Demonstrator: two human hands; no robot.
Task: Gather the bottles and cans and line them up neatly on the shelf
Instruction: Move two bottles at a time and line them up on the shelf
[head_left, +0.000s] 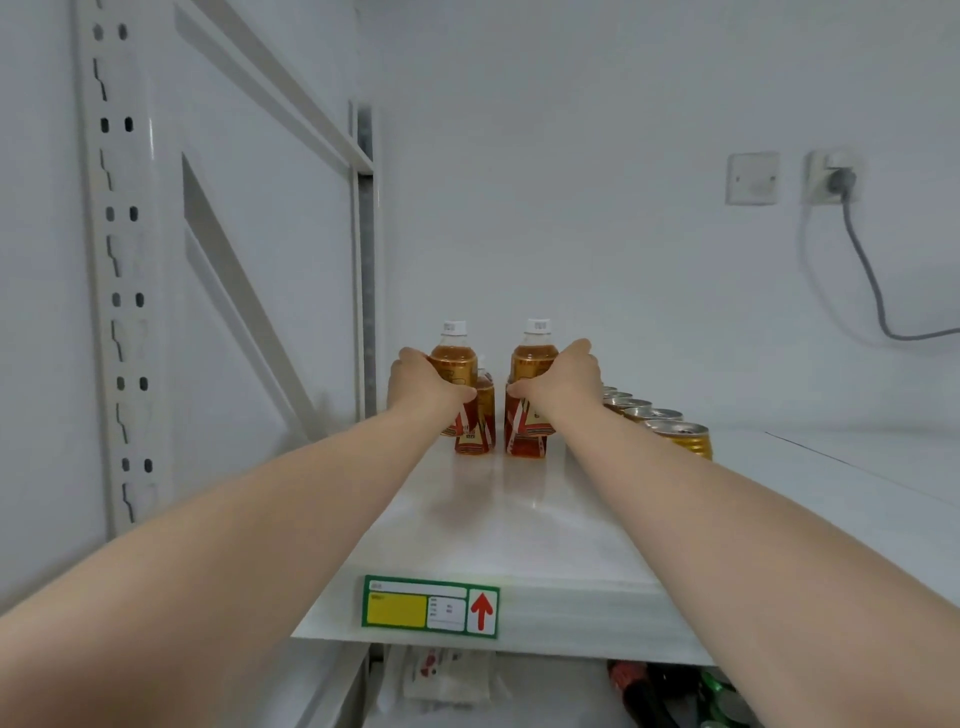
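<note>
Amber tea bottles with white caps and red-and-gold labels stand in two short rows at the back of the white shelf. My left hand grips the left bottle around its middle. My right hand grips the right bottle the same way. Another bottle stands between and in front of them, partly hidden. To the right, a row of several gold cans with silver tops runs from front to back.
A white slotted upright and diagonal braces bound the shelf on the left. A wall socket with a grey cable is at the back right. A green-framed price tag sits on the shelf's front edge; packets and bottles lie on the level below.
</note>
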